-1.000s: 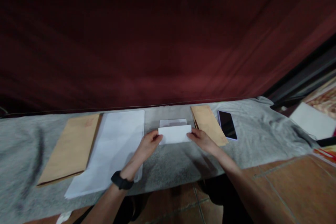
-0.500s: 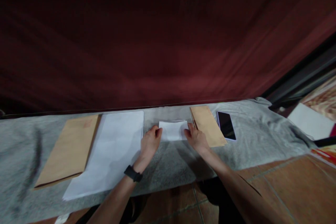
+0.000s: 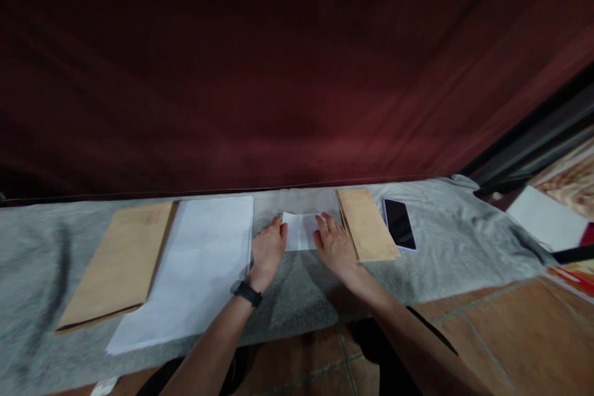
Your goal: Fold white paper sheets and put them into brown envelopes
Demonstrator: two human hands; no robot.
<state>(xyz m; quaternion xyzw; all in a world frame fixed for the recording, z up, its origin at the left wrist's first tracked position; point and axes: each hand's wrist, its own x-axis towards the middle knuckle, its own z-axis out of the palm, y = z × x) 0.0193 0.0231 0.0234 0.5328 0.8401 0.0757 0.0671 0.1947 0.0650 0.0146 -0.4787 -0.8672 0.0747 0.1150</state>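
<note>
The paper (image 3: 300,232) lies on the cloth (image 3: 445,260), between the sheets (image 3: 195,260) and the envelopes (image 3: 370,226). The left hand (image 3: 268,251) curls at its left edge; whether it pinches, I cannot tell. The right hand (image 3: 336,251) spreads over its right end, beside the envelopes. Cloth runs from paper to front edge, and widely right of the phone (image 3: 400,224)

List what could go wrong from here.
1. The small paper lies on soft, rumpled cloth, so it might slip or crease unevenly under the left hand and right hand.
2. The right hand is close beside the small envelopes; a sideways move could nudge them toward the phone.
3. The watch overlaps the edge of the sheets in view; it might drag them.
</note>
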